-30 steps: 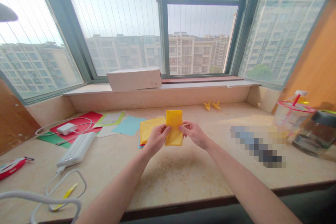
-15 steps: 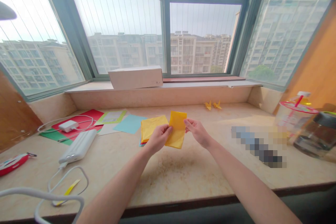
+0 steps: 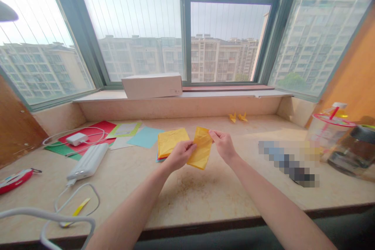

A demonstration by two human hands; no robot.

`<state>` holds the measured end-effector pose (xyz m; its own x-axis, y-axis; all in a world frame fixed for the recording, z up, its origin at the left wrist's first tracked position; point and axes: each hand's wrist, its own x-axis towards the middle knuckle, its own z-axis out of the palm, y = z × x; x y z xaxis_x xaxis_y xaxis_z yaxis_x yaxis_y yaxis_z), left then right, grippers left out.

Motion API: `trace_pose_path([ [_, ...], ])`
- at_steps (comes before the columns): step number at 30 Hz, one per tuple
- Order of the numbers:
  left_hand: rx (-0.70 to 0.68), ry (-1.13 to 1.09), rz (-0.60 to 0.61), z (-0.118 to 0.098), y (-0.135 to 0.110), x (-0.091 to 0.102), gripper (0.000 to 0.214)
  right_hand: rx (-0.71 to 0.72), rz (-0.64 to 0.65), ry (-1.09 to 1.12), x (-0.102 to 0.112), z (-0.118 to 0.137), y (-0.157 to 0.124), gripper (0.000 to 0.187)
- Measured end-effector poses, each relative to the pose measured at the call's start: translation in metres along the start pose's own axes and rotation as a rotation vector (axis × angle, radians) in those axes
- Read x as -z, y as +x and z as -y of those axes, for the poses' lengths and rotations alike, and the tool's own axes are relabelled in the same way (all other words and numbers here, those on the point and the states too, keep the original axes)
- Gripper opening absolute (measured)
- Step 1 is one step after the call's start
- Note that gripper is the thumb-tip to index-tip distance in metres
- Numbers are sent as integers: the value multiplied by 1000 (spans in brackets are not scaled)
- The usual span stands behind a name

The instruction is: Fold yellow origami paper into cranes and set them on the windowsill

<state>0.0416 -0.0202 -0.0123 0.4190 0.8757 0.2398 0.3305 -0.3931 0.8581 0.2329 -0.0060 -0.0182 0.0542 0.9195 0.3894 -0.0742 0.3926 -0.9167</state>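
A folded sheet of yellow paper [image 3: 200, 150] is held up above the counter between both hands. My left hand [image 3: 182, 154] pinches its left edge between thumb and fingers. At the upper right corner, my right hand [image 3: 223, 143] grips it with thumb and fingertips. Creases run across the paper, which tilts a little to the right. Just behind my left hand lies a stack of coloured paper squares [image 3: 171, 140], yellow on top, with red and blue edges showing beneath. Two small yellow paper cranes [image 3: 238, 117] stand at the back of the counter.
Loose coloured sheets, including a light blue sheet [image 3: 146, 137], lie on the left. Nearer are a white power bank [image 3: 88, 161] with cables and a red tape measure [image 3: 15, 181]. A plastic cup [image 3: 330, 129] and dark-topped jar [image 3: 356, 150] stand right. A white box [image 3: 152, 86] rests on the sill.
The yellow paper has shifted slightly right and down and turned a little, its creased surface showing more. Both hands have moved a little with it, still gripping.
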Motion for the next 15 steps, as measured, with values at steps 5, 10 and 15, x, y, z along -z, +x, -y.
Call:
trace_pose_path([
  [5, 6, -41, 45, -1, -1, 0, 36, -7, -35, 12, -2, 2, 0, 41],
  [10, 37, -169, -52, -2, 0, -3, 35, -87, 86, 18, 1, 1, -1, 48],
  [15, 40, -332, -207, 0, 3, -4, 32, -195, 340, 11, -1, 0, -5, 42],
])
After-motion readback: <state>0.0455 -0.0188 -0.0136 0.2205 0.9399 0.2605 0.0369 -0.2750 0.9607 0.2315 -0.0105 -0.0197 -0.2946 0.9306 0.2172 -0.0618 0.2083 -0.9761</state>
